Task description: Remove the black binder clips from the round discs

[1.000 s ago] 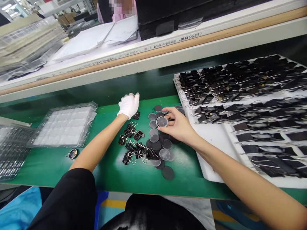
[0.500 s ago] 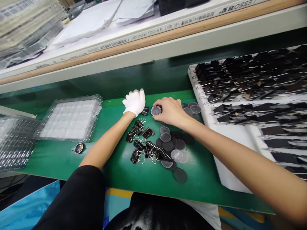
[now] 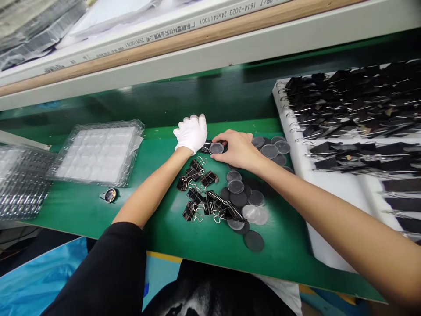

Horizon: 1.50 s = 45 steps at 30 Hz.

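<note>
Over the far half of the green worktop [image 3: 197, 245], two hands work side by side. The right hand [image 3: 239, 150], bare, has its grip narrow, thumb and fingertips closed on the edge of one clear round disc [image 3: 216, 149]. The left hand [image 3: 191, 134] wears one white glove, fingers curled and turned away; whether its grip holds anything, I cannot tell. One black binder clip [image 3: 206, 147] sits between the two hands, close beside the held disc.

Nearer the worktop's front edge lies a cluster of at least seven binder clips [image 3: 208, 177], partly overlapping. To their right are more than fifteen loose discs [image 3: 254, 241], some clear and some dark, many overlapping; a lone dark one lies nearest the front. Farther right, one white tray [image 3: 325, 188] bears rows of black clips [image 3: 401, 185], too many and too tangled to count.

Left of the left forearm are one small round piece [image 3: 111, 195] with a shiny rim, one clear plastic tray [image 3: 95, 153] with pale square cells, and one stack of clear trays [image 3: 19, 184], its layers too blurred to count.
</note>
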Tool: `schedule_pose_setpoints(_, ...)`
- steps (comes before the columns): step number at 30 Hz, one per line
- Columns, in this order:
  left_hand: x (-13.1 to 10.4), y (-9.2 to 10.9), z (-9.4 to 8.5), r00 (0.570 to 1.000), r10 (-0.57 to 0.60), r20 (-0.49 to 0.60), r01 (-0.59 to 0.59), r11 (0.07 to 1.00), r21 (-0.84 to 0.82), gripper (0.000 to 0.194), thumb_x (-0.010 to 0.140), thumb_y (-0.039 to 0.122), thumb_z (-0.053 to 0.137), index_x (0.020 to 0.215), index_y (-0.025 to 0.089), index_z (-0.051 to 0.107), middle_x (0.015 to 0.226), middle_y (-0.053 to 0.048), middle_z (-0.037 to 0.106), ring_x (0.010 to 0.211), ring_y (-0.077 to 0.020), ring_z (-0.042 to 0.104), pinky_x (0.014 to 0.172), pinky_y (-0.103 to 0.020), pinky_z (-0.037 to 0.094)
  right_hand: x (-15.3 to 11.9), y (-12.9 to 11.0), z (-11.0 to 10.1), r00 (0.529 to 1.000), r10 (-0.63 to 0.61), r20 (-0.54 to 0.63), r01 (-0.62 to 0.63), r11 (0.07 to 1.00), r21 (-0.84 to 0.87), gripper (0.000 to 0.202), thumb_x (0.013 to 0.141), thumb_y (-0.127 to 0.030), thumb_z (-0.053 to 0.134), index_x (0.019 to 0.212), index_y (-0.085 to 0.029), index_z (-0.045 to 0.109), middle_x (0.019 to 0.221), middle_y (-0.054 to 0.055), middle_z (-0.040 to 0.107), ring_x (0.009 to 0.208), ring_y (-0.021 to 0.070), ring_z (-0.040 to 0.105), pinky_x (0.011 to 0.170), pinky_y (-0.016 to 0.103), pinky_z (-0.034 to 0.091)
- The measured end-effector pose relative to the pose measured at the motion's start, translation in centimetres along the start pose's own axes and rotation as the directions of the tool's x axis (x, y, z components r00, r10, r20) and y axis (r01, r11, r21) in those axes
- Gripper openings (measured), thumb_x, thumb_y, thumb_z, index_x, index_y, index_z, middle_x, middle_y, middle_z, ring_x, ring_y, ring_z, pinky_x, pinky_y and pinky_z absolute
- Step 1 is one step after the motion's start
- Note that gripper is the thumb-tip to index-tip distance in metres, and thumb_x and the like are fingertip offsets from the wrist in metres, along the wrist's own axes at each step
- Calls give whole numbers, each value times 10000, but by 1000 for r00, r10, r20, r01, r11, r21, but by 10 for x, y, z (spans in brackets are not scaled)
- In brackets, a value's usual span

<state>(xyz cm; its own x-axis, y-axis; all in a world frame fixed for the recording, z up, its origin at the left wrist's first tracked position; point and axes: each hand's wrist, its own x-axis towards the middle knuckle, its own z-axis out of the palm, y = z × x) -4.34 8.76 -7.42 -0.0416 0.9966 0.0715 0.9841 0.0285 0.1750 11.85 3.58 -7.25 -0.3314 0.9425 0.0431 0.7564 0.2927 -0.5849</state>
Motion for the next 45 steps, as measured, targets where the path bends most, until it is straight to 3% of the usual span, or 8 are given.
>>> schedule_pose_setpoints(6, 1, -1, 1, 1000, -6, -9, 6, 1000, -8, 533, 1058, 372, 249, 1469, 213, 549, 1408, -239, 580, 1245, -447, 542, 971, -646, 422, 1, 0, 6, 999, 6, -42, -7, 1000, -22, 402, 780, -307, 814, 1169, -224, 759, 1154, 93, 716, 1035, 305, 628, 901, 431, 308)
schedule_pose_setpoints(28, 2, -2, 2, 1000, -2, -5, 2, 1000, -16, 507, 1053, 357, 282, 1463, 241, 557, 1428, -221, 588, 1274, -430, 542, 1004, -646, 408, 7, -7, 6, 999, 26, -22, -27, 999, -19, 366, 765, -302, 805, 1125, -239, 791, 1102, 108, 730, 1016, 348, 630, 882, 477, 360)
schedule_pose_setpoints(30, 3, -2, 3, 999, -28, -23, 27, 998, -60, 498, 1057, 389, 291, 1430, 236, 582, 1405, -214, 610, 1276, -426, 554, 1017, -644, 405, 8, -6, 6, 1000, 15, -22, -15, 999, -33, 342, 769, -317, 798, 1102, -235, 785, 1068, 107, 728, 1005, 345, 624, 882, 472, 352)
schedule_pose_setpoints(33, 3, -6, 5, 997, -36, -62, 17, 960, -279, 516, 1075, 441, 252, 1263, 212, 674, 1298, -172, 689, 1236, -360, 611, 1060, -582, 425, 3, -9, 2, 1000, 3, -14, -4, 996, -93, 427, 779, -359, 801, 1181, -228, 742, 1120, 127, 699, 1075, 368, 593, 909, 477, 339)
schedule_pose_setpoints(36, -4, -16, 3, 992, 64, -113, -114, 842, -527, 626, 1096, 444, 127, 1140, 180, 693, 1215, -125, 736, 1124, -222, 676, 1026, -390, 504, -14, -20, -7, 993, -64, -95, 50, 989, -139, 462, 865, -401, 741, 1284, -218, 672, 1251, 165, 624, 1179, 382, 538, 939, 485, 324)
schedule_pose_setpoints(38, -13, -26, 0, 972, 191, -137, -234, 768, -596, 587, 1097, 423, 159, 1174, 161, 678, 1235, -117, 730, 1101, -175, 681, 998, -311, 518, -27, -28, -10, 986, -162, -41, 157, 981, -114, 336, 927, -405, 685, 1221, -242, 692, 1227, 142, 627, 1177, 355, 545, 941, 474, 322)
schedule_pose_setpoints(42, -27, -46, -4, 879, 459, -130, -461, 745, -482, 389, 1018, 437, 463, 1211, 193, 697, 1260, -93, 721, 1171, -199, 650, 1058, -336, 483, -43, -38, -10, 921, -285, 264, 294, 956, 6, 85, 927, -286, 705, 993, -238, 730, 1063, 74, 705, 1077, 286, 621, 926, 437, 343)
schedule_pose_setpoints(45, -28, -53, -1, 825, 556, -102, -551, 752, -362, 323, 971, 456, 560, 1098, 223, 745, 1124, -62, 759, 1101, -215, 662, 1039, -368, 479, -44, -33, -18, 911, -329, 248, 282, 936, 210, 70, 913, -199, 672, 851, -213, 700, 930, 28, 749, 923, 216, 671, 901, 394, 411)
